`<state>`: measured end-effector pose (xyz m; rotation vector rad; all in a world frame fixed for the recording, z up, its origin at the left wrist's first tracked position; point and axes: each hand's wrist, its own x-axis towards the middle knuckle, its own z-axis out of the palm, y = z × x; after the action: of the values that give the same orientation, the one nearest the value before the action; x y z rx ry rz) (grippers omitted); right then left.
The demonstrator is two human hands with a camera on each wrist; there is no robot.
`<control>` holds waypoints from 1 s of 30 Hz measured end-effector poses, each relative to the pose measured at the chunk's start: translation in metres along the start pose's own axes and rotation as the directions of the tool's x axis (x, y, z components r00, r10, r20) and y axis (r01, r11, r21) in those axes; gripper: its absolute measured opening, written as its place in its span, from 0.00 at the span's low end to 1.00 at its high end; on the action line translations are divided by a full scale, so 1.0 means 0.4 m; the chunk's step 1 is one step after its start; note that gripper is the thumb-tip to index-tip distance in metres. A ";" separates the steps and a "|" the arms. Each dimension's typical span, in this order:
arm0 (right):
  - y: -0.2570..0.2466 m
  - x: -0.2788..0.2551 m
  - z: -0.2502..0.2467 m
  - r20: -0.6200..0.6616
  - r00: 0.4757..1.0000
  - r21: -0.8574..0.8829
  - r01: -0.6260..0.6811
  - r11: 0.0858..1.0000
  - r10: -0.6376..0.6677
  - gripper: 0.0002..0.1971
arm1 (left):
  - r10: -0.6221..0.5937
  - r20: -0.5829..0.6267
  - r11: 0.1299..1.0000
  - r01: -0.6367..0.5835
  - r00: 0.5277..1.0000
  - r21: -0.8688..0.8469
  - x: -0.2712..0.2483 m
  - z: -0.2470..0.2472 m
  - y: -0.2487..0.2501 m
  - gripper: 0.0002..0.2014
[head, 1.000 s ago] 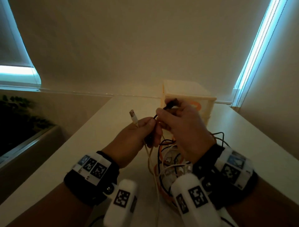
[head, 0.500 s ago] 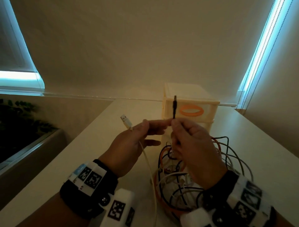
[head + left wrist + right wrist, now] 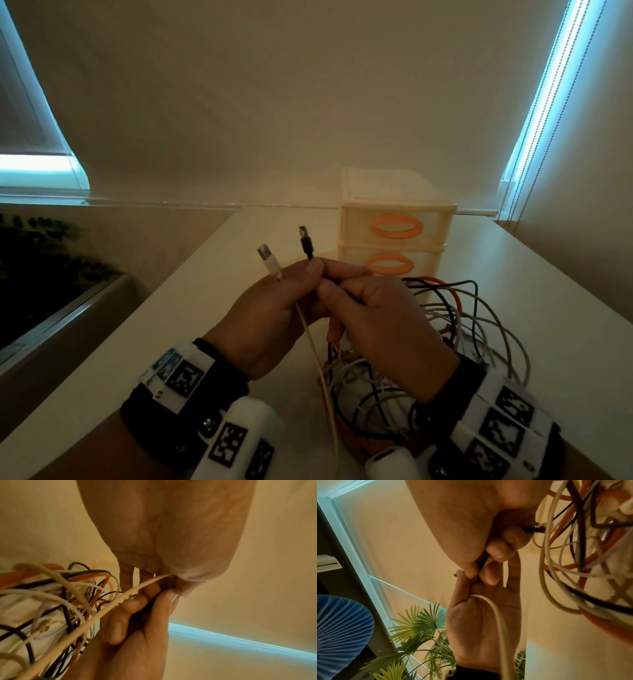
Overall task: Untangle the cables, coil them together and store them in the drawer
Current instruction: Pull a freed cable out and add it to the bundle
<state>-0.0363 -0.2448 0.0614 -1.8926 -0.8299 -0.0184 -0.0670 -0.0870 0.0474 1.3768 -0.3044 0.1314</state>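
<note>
Both hands meet at the centre of the head view, raised above the tabletop [image 3: 212, 301]. The left hand [image 3: 270, 318] pinches two cable ends between thumb and fingers: the white cable [image 3: 317, 363], whose plug [image 3: 268, 260] points to the upper left, and the black cable's plug [image 3: 306, 244], which stands nearly upright just right of the white one. The white cable runs from this grip down toward the lower edge of the frame. In the right wrist view it crosses the left palm.

The right hand [image 3: 380, 329] touches the left hand, its fingers curled, and pinches the black cable [image 3: 532, 529] just below the left thumb.

The tangled cables [image 3: 455, 329], in black, white and orange loops, lie on the tabletop under and to the right of the right hand.

The drawer unit [image 3: 394, 219] stands behind the tangle at centre right. Both visible drawers, each with an orange oval handle [image 3: 396, 227], are closed.
</note>
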 end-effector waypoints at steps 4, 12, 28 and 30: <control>0.019 -0.027 -0.021 0.127 0.990 0.014 -0.056 0.998 0.054 0.14 | -0.005 -0.252 0.933 -0.086 0.968 -0.349 0.025 -0.057 0.031 0.24; 0.072 -0.026 -0.047 -0.032 0.999 -0.040 -0.012 0.999 0.011 0.12 | -0.007 -0.176 0.932 -0.058 0.984 -0.358 0.025 -0.060 0.035 0.28; 0.079 -0.024 -0.120 0.150 0.981 -0.413 -0.052 0.909 0.124 0.11 | 0.026 0.053 0.488 0.033 0.998 -0.872 -0.005 -0.139 0.111 0.27; 0.085 -0.011 -0.120 -0.042 0.995 -0.344 -0.104 0.933 0.095 0.14 | 0.051 0.204 0.570 0.140 0.978 -0.809 -0.007 -0.119 0.101 0.23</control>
<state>-0.0047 -0.2941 0.0553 -2.2596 -0.7484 -0.1328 -0.0740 -0.0326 0.0770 0.4368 -0.4337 -0.1951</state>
